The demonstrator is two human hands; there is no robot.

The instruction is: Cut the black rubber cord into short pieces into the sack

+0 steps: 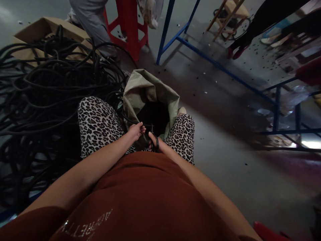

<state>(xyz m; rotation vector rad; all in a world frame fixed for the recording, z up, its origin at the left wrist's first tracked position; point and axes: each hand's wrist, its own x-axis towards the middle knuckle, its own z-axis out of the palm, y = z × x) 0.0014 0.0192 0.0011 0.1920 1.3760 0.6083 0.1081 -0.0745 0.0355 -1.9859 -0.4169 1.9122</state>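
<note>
My left hand is closed around a thin black rubber cord, which comes in from the left over the rim of a sack. In my right hand is a pair of scissors with black handles, its blades pointing away from me and close to the cord's end. Whether the blades touch the cord I cannot tell. Both hands are over the near side of the open greenish woven sack, which stands between my knees. The inside of the sack is dark, so its contents are hidden.
A big tangle of black cord lies on the left, partly over a cardboard box. Beyond the sack are a red stool and a blue metal frame. Other people's legs show at the top. Small black bits dot the floor.
</note>
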